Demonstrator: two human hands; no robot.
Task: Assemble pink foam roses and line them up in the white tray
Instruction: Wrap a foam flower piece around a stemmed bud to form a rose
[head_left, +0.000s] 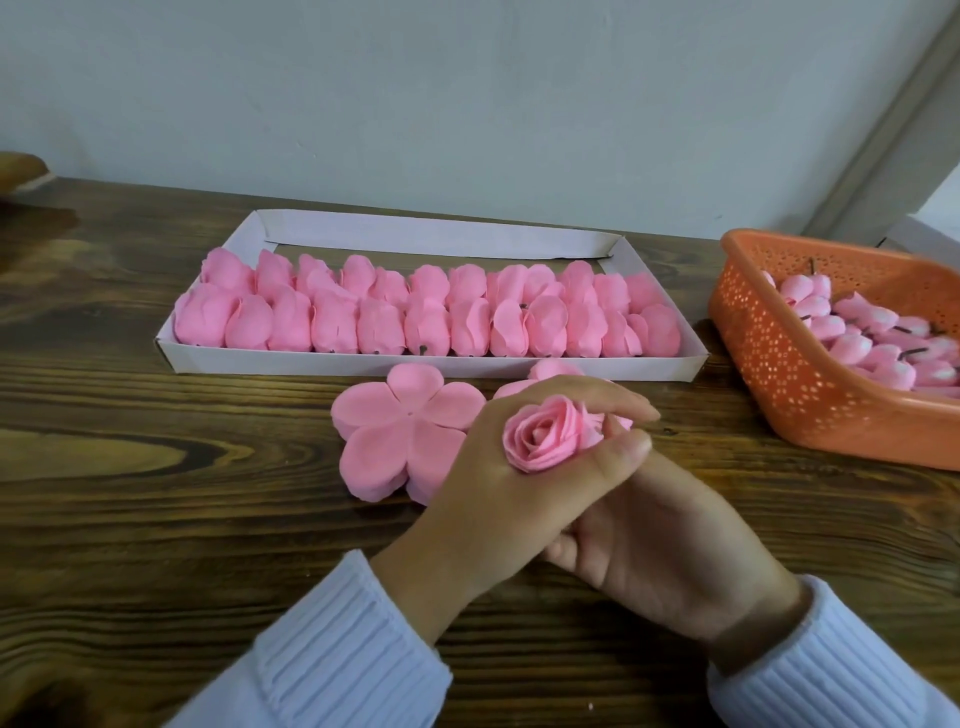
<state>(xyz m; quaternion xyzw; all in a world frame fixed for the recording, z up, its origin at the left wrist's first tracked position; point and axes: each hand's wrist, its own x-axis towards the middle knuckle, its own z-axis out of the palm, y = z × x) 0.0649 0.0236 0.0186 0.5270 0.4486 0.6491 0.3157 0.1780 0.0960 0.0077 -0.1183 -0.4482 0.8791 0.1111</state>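
Observation:
An assembled pink foam rose (545, 439) faces up at the table's middle. My left hand (488, 483) grips it, index finger over its top and thumb below. My right hand (660, 540) lies under the left hand, its fingertips hidden there; what they hold is out of sight. The white tray (311, 365) lies behind, with two rows of pink roses (415, 317) on their sides filling its front half. A stack of flat five-petal foam pieces (400, 431) lies just left of my left hand. A second petal stack (550, 370) peeks out behind my fingers.
An orange perforated basket (779, 379) at the right holds several pink rose buds (872, 338) with dark stems. The tray's back half shows bare wood. A brown object (21, 169) sits at the far left edge. The wall stands close behind the tray.

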